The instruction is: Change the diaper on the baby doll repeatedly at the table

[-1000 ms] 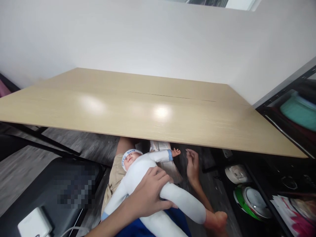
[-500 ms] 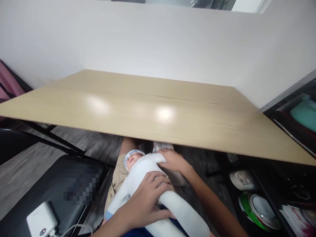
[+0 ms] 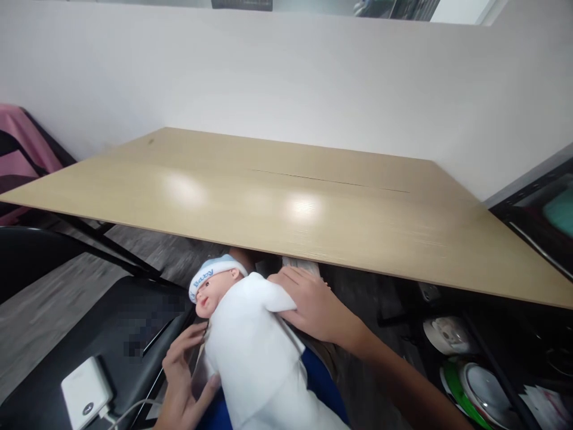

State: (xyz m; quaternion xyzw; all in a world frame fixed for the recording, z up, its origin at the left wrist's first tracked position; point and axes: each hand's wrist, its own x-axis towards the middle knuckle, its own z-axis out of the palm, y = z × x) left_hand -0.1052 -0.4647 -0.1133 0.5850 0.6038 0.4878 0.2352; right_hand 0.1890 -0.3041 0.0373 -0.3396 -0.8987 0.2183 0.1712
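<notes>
Baby doll (image 3: 250,346) in a white suit and a blue-banded cap lies between the hands, just short of the desk's near edge. The left hand (image 3: 181,373) cups its side with loose, open fingers. The right hand (image 3: 316,304) lies flat on its sleeve, fingers spread. The desk (image 3: 313,203) stretches beyond both hands. A white charger (image 3: 85,394) sits left of the left hand.

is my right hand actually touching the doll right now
Touching. The head view shows the right hand with its fingers laid on the white sleeve of the doll, with no gap between them.
</notes>
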